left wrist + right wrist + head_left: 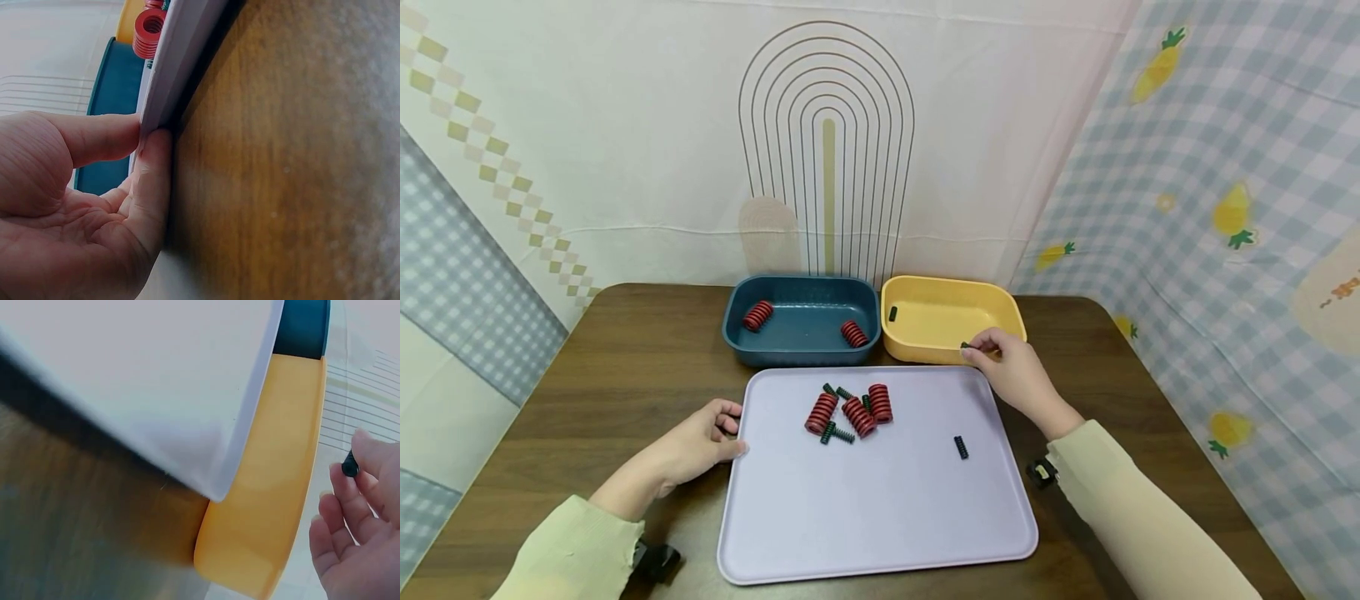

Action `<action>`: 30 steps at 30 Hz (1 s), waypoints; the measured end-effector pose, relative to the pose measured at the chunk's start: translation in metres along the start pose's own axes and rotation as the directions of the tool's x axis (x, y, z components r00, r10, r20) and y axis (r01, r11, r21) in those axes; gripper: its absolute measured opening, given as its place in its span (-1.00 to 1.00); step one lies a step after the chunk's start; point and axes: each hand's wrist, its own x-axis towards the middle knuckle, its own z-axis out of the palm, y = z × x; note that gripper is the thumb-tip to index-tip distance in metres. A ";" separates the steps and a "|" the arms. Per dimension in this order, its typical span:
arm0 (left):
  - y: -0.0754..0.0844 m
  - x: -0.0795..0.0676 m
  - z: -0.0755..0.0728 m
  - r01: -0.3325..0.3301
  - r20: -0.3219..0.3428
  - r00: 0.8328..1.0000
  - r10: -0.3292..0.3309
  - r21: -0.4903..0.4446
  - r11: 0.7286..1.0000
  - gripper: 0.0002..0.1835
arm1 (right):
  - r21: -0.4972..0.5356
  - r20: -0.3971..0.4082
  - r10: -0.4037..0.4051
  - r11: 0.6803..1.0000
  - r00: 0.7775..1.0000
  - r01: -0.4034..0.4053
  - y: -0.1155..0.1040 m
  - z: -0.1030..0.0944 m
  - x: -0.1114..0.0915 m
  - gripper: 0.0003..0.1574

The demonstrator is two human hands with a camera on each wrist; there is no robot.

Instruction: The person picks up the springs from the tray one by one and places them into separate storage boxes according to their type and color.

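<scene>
My right hand [1011,375] pinches a small dark spring [350,465] between thumb and fingertips, at the front rim of the yellow bin [917,353]. Inside that bin lies one small dark spring [892,313]. On the left, my left hand [692,446] grips the edge of the pale lilac tray [880,517], thumb on top and fingers underneath in the left wrist view. Three thick red springs [881,403] and several small green springs [843,435] are clustered toward the tray's back. A single dark spring [961,447] lies apart on the tray's right side.
A dark blue bin [797,358] stands beside the yellow one, behind the tray, with two red springs [758,316] in it. Both bins stand near the back edge of the brown wooden table [580,392]. Patterned cloth [662,125] hangs behind and at the sides.
</scene>
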 end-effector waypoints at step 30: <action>0.002 -0.001 0.000 0.004 -0.003 1.000 -0.004 0.002 1.000 -0.43 | -0.002 -0.048 0.105 0.994 0.993 -0.105 0.003 0.019 0.030 -0.72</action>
